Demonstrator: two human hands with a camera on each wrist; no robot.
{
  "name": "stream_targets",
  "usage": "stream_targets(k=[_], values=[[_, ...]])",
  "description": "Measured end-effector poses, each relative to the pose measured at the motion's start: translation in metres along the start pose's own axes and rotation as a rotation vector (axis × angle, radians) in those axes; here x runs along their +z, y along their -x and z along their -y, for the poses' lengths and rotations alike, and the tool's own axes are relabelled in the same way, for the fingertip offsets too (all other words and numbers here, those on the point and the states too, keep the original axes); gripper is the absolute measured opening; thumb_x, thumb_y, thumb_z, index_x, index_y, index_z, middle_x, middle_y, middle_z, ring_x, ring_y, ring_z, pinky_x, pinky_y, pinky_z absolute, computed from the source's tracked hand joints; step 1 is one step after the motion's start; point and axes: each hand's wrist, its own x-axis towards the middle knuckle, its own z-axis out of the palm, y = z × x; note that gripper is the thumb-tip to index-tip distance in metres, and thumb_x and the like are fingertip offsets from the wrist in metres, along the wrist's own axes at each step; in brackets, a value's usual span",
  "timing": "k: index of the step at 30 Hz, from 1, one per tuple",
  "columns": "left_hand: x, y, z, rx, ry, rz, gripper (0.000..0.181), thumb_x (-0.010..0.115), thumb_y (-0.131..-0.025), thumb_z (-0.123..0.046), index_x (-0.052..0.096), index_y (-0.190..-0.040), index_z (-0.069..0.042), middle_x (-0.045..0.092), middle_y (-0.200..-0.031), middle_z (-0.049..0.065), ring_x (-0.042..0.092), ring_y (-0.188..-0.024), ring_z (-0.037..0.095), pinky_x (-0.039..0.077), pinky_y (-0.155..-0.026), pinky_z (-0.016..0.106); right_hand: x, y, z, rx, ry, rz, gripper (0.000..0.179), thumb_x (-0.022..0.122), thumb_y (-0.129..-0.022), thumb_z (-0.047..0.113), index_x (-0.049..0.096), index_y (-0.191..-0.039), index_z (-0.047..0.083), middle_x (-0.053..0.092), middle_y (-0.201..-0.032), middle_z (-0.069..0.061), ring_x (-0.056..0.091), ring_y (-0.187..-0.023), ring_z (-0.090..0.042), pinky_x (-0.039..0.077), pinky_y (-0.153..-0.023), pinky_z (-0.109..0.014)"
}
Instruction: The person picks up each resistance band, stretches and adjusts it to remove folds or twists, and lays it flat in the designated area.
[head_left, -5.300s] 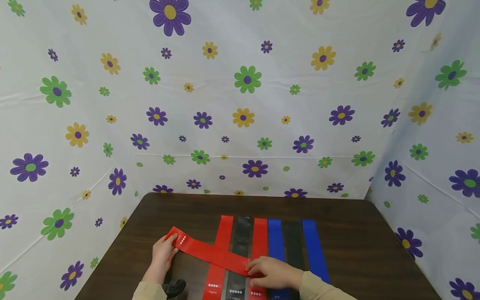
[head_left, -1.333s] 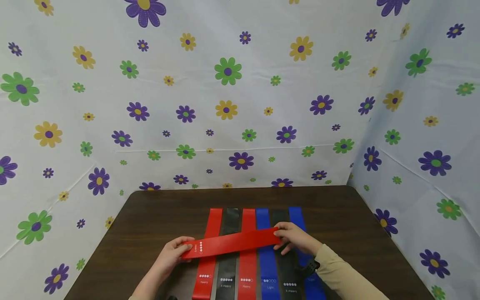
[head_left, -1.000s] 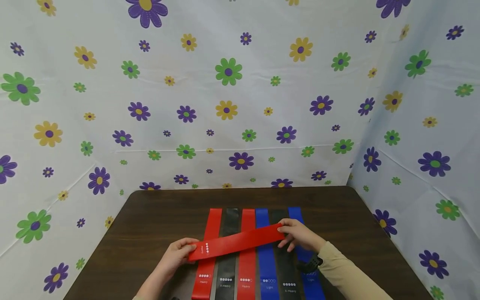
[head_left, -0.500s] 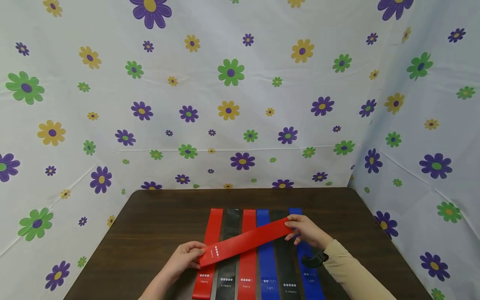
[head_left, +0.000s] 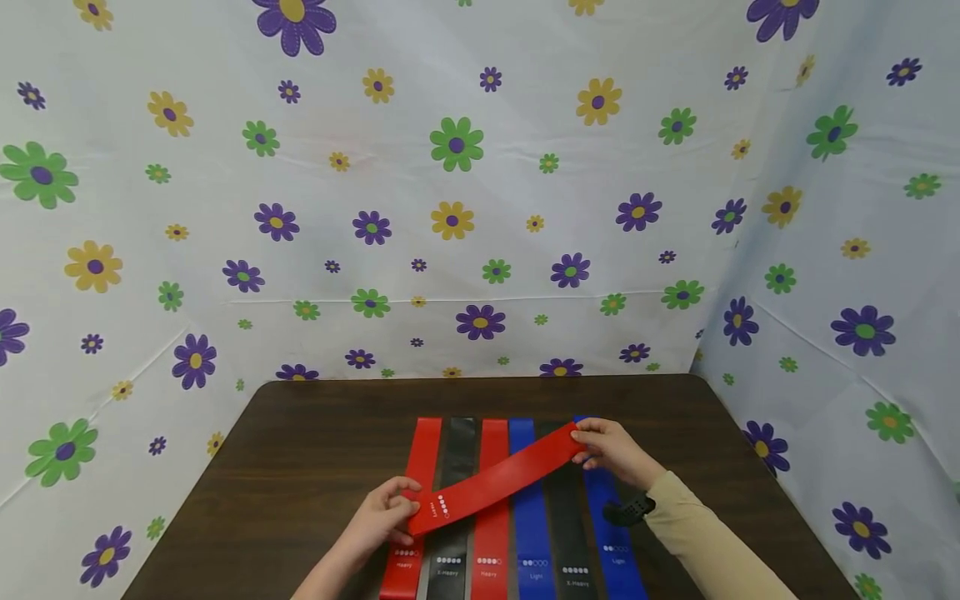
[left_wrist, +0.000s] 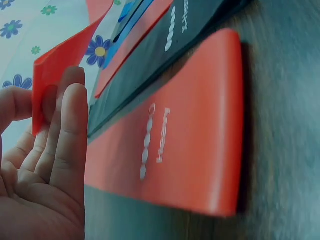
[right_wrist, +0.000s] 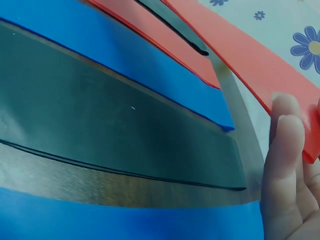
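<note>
A red resistance band [head_left: 497, 483] marked Heavy is held aslant above the table, its right end farther from me. My left hand [head_left: 378, 515] pinches its printed end; my right hand [head_left: 618, 452] pinches the plain end. Beneath it, bands lie side by side: a red one [left_wrist: 195, 135] at the left, a black one [head_left: 448, 546], another red one [head_left: 491, 537], a blue one [head_left: 531, 529], a second black one [right_wrist: 120, 115] and a second blue one [head_left: 615, 521]. The held band covers parts of several of them.
The bands lie on a dark wooden table [head_left: 315, 433] with rounded far corners. A white curtain [head_left: 405, 167] with printed flowers surrounds the table at the back and sides. A black strap [head_left: 628, 508] sits at the right wrist.
Both hands have carried the red band up from the left to over the row. Over the last second its right end has moved farther away and its left end slightly right and nearer.
</note>
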Motion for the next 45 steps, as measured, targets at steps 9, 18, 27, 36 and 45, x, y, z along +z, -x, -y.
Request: stream_targets(k=[9, 18, 27, 36, 45], values=[[0.021, -0.012, -0.008, 0.046, 0.032, 0.031, 0.024, 0.063, -0.093, -0.011, 0.052, -0.108, 0.004, 0.062, -0.075, 0.007, 0.06, -0.056, 0.016, 0.054, -0.052, 0.03, -0.017, -0.002, 0.001, -0.014, -0.019, -0.081, 0.039, 0.062, -0.095, 0.011, 0.049, -0.123, -0.014, 0.067, -0.094, -0.013, 0.068, -0.084, -0.028, 0.057, -0.074, -0.031], [0.036, -0.018, -0.011, 0.063, 0.009, 0.117, 0.018, 0.062, -0.093, -0.011, 0.059, -0.1, 0.005, 0.065, -0.075, 0.008, 0.063, -0.059, 0.015, 0.055, -0.053, 0.028, -0.035, -0.003, 0.007, -0.017, -0.011, -0.085, 0.043, 0.058, -0.097, 0.007, 0.044, -0.128, -0.018, 0.067, -0.096, -0.014, 0.069, -0.084, -0.026, 0.056, -0.076, -0.033], [0.059, -0.017, -0.013, -0.012, 0.054, 0.177, 0.02, 0.061, -0.094, -0.013, 0.063, -0.102, 0.004, 0.07, -0.082, 0.014, 0.066, -0.061, 0.016, 0.056, -0.057, 0.029, -0.043, -0.003, 0.018, 0.01, 0.039, -0.177, 0.038, 0.061, -0.094, 0.005, 0.05, -0.124, -0.017, 0.068, -0.094, -0.015, 0.069, -0.084, -0.029, 0.057, -0.074, -0.033], [0.085, -0.018, -0.012, -0.005, 0.089, 0.238, 0.016, 0.059, -0.092, -0.009, 0.063, -0.099, 0.005, 0.069, -0.08, 0.015, 0.065, -0.059, 0.014, 0.056, -0.054, 0.028, -0.052, -0.006, 0.022, 0.004, 0.082, -0.207, 0.036, 0.062, -0.093, 0.005, 0.052, -0.119, -0.018, 0.068, -0.089, -0.015, 0.069, -0.076, -0.023, 0.057, -0.073, -0.034], [0.113, -0.019, -0.011, -0.032, 0.124, 0.345, 0.015, 0.06, -0.093, -0.011, 0.065, -0.097, 0.002, 0.069, -0.081, 0.019, 0.065, -0.059, 0.012, 0.054, -0.052, 0.023, -0.069, -0.004, 0.025, -0.022, 0.14, -0.224, 0.036, 0.063, -0.093, 0.007, 0.053, -0.118, -0.017, 0.068, -0.086, -0.013, 0.069, -0.074, -0.022, 0.057, -0.07, -0.032]])
